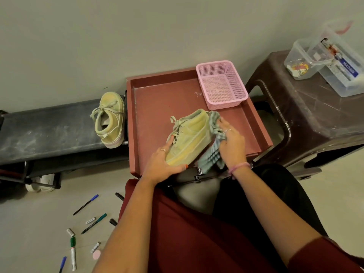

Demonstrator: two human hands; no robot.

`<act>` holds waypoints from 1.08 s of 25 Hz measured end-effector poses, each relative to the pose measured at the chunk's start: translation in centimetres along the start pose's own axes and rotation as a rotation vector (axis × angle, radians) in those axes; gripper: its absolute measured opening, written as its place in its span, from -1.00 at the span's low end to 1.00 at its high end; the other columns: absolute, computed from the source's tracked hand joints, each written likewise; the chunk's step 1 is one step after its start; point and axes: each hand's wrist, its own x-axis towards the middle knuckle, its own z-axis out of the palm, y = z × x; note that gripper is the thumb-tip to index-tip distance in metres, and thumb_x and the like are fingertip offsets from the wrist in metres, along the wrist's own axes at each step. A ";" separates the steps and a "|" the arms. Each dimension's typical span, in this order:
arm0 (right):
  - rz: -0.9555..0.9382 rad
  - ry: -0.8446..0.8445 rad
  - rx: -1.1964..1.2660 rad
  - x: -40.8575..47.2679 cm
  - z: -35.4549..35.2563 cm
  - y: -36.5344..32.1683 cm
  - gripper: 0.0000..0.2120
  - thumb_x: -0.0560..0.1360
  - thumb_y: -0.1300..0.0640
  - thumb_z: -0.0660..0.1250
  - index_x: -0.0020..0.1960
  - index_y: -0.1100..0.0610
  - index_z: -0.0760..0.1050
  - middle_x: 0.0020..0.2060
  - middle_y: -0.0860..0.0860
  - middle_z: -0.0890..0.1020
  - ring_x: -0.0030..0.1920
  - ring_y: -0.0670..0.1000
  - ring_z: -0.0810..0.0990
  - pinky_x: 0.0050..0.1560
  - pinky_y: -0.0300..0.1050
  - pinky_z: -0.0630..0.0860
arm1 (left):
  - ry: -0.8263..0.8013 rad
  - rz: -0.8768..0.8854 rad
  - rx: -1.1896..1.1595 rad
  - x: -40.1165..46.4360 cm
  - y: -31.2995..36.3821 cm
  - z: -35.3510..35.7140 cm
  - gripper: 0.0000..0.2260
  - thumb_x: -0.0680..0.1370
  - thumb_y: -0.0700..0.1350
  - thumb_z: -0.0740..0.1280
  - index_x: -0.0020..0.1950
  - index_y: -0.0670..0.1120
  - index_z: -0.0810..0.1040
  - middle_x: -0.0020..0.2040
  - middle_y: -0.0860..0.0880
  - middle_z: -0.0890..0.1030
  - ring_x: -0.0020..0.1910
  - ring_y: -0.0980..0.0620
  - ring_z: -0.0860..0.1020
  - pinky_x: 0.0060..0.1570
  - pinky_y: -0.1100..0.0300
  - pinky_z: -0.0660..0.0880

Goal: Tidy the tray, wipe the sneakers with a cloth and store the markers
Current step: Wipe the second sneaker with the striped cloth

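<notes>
Over the dark red tray (153,91), my left hand (164,164) grips a pale green sneaker (189,138) by its heel end, tilted on its side. My right hand (231,142) holds a blue-green checked cloth (213,154) against the sneaker's sole. The second green sneaker (110,119) stands on the black bench (49,131) to the left of the tray. Several markers and pens, among them a green marker (73,253) and a blue-capped pen (85,204), lie scattered on the floor at lower left.
An empty pink mesh basket (221,84) sits on the tray's far right corner. A brown plastic stool (307,119) at right carries clear plastic boxes (323,58). White shoes (40,183) lie under the bench. A wall stands close behind.
</notes>
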 end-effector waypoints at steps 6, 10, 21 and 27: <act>-0.291 -0.150 -0.209 -4.5 6.0 -1.2 -0.37 0.36 0.44 0.31 0.41 0.35 0.28 0.40 0.27 0.33 0.39 0.30 0.32 0.40 0.02 0.12 | -0.031 0.004 -0.012 0.5 0.8 -0.5 -0.09 0.30 0.06 0.55 0.55 0.15 0.14 0.29 0.13 0.41 0.25 0.16 0.39 0.17 0.27 0.32; -0.216 -0.323 0.060 -5.5 3.2 -1.4 -0.49 0.41 0.40 0.28 0.36 0.29 0.38 0.39 0.14 0.38 0.41 0.10 0.34 0.38 -0.41 0.05 | -0.079 -0.014 -0.082 0.7 0.6 -1.1 -0.07 0.25 0.14 0.56 0.53 0.19 0.16 0.31 0.17 0.38 0.29 0.18 0.36 0.22 0.27 0.30; 0.034 -0.238 -0.139 -0.2 3.4 0.9 -0.19 0.49 0.38 0.27 0.55 0.15 -0.16 0.54 0.10 -0.15 0.53 0.11 -0.02 0.46 -0.19 -0.03 | -0.295 -0.083 0.120 3.3 0.3 -3.6 -0.07 0.28 0.36 0.44 0.54 0.20 0.08 0.41 0.08 0.31 0.34 0.06 0.32 0.36 0.15 0.22; -0.095 -0.243 -0.366 -0.7 4.4 1.2 -0.18 0.50 0.22 0.34 0.54 0.18 -0.13 0.54 0.14 -0.07 0.52 0.19 -0.02 0.46 0.11 0.17 | -0.252 -0.047 0.240 4.7 3.0 -2.7 -0.07 0.28 0.28 0.35 0.56 0.19 -0.01 0.49 -0.10 0.16 0.47 -0.09 0.21 0.43 0.15 0.13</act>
